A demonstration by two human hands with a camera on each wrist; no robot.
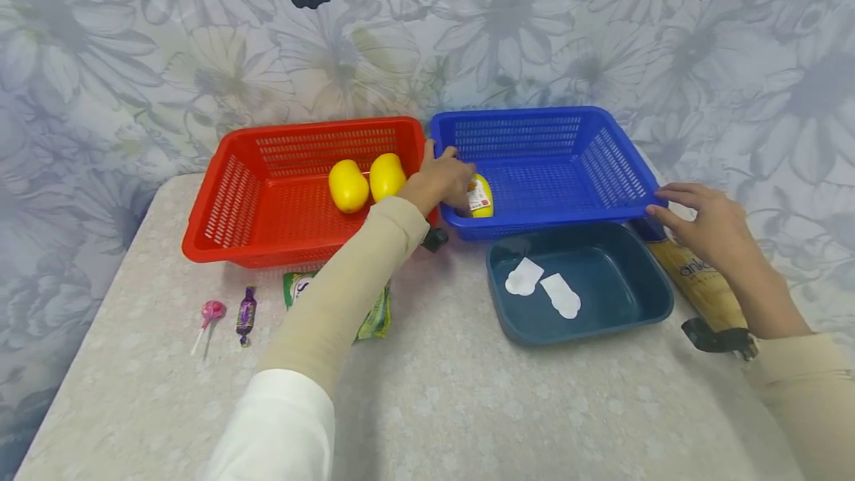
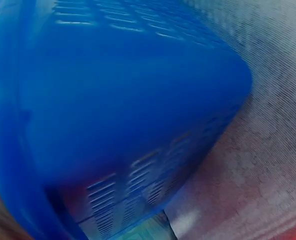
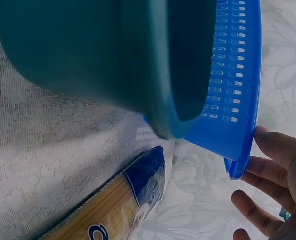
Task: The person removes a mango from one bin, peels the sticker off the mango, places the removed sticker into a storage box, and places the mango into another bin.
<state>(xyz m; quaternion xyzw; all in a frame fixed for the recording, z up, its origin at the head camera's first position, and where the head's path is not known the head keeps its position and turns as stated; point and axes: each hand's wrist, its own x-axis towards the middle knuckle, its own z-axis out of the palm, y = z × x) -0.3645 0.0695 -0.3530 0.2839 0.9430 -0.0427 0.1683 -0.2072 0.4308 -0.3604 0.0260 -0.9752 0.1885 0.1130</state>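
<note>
My left hand [image 1: 444,178] grips the left rim of the blue basket [image 1: 548,223]; part of its grip is hidden in the head view. Just beside its thumb, inside that basket, lies a yellow item [image 1: 482,197] with a printed label. My right hand [image 1: 718,232] pinches the basket's front right corner, with the thumb on one side of the rim and fingers on the other in the right wrist view [image 3: 283,175]. The left wrist view is filled by the outer corner of the blue basket [image 2: 112,100].
Left of it, a red basket [image 1: 243,252] holds two yellow oval fruits [image 1: 348,186]. In front stands a dark teal tub [image 1: 617,325] with two white flat pieces [image 1: 561,295]. A spaghetti pack [image 1: 701,273], a lollipop [image 1: 213,311], a purple wrapped candy [image 1: 246,315] and a green packet [image 1: 377,318] lie around.
</note>
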